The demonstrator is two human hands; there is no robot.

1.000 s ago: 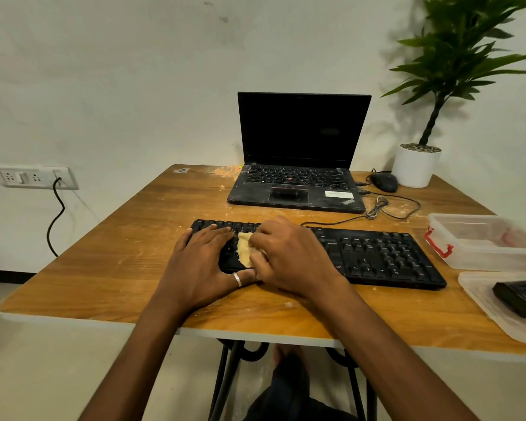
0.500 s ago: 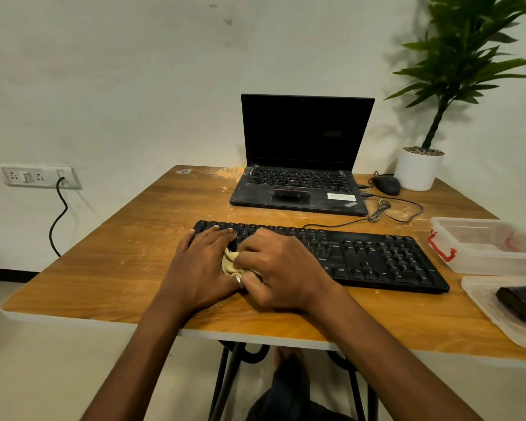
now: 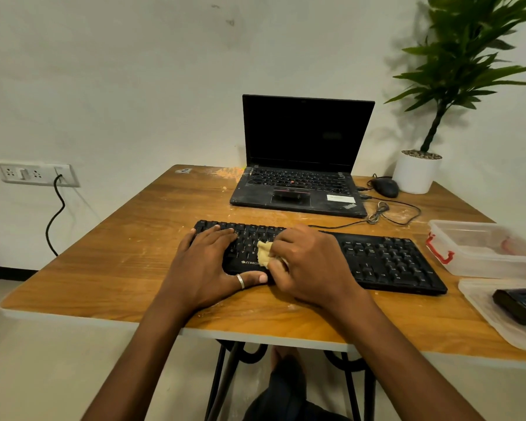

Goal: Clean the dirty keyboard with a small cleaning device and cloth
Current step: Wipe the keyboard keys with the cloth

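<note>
Desk: A wooden top (image 3: 119, 268) with a pale rim is seen from above; its surface is marked with dusty smears and crumbs.
Left hand: The left hand (image 3: 207, 262) is laid flat on the left end of the keyboard. Its fingers are stretched out and relaxed over the keys, and nothing is grasped. The thumb is set along the keyboard's near edge, and a silver ring (image 3: 240, 281) is worn on it.
Right hand: The right hand (image 3: 310, 268) is placed just beside the left, with its fingers curled round a cloth that is pressed onto the keys.
Cloth: A small pale yellow wad (image 3: 263, 253) is seen between the two hands, touching the keys left of the keyboard's middle; part of it is hidden under the right hand.
Keyboard: A black full-size keyboard (image 3: 386, 259) is laid across the desk, closer to the near edge. Its right half is uncovered.
Lid: A clear plastic lid (image 3: 483, 317) is laid at the near right corner.
Black device: A small dark block (image 3: 520, 303) is set on the lid; its kind cannot be told.
Box: A clear plastic box (image 3: 483, 253) with a red clasp is placed at the right edge, just behind the lid.
Laptop: An open black laptop (image 3: 301, 189) with a dark screen is set at the far edge.
Mouse: A black mouse (image 3: 384, 187) is placed right of the laptop.
Plant: A green plant in a white pot (image 3: 416, 174) is stood at the far right corner.
</note>
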